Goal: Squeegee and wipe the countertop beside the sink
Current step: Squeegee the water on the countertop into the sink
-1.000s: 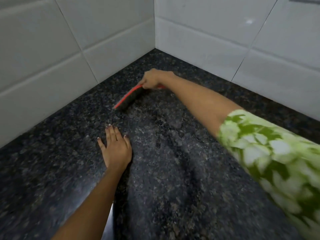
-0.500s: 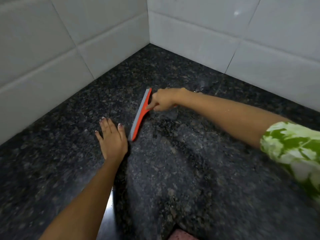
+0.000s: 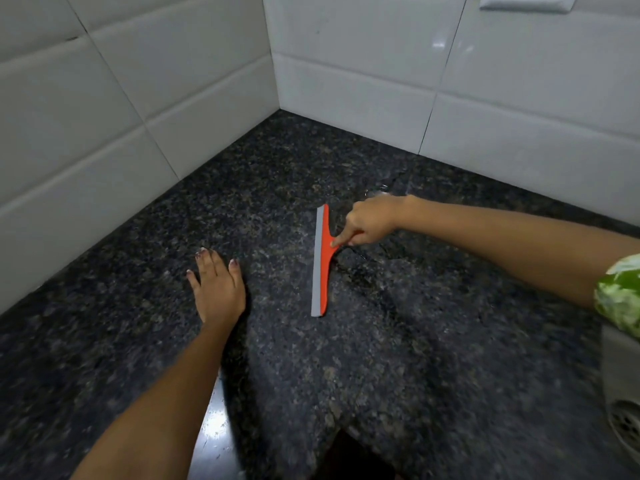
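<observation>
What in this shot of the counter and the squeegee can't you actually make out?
All in the head view:
- Squeegee handle: covered by the right hand, so the grip is unclear.
- Sink: cut off by the right edge; only a strip of basin and part of the drain show.
- Left hand palm: face down on the countertop, underside hidden.
- Water on the stone: hard to judge against the dark speckles.

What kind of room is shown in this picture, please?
Most likely a kitchen, at a corner of the worktop. A dark speckled stone countertop meets white glazed wall tiles on two sides, and part of a sink with a drain strainer shows at the right edge. An orange squeegee lies on the counter.
</observation>
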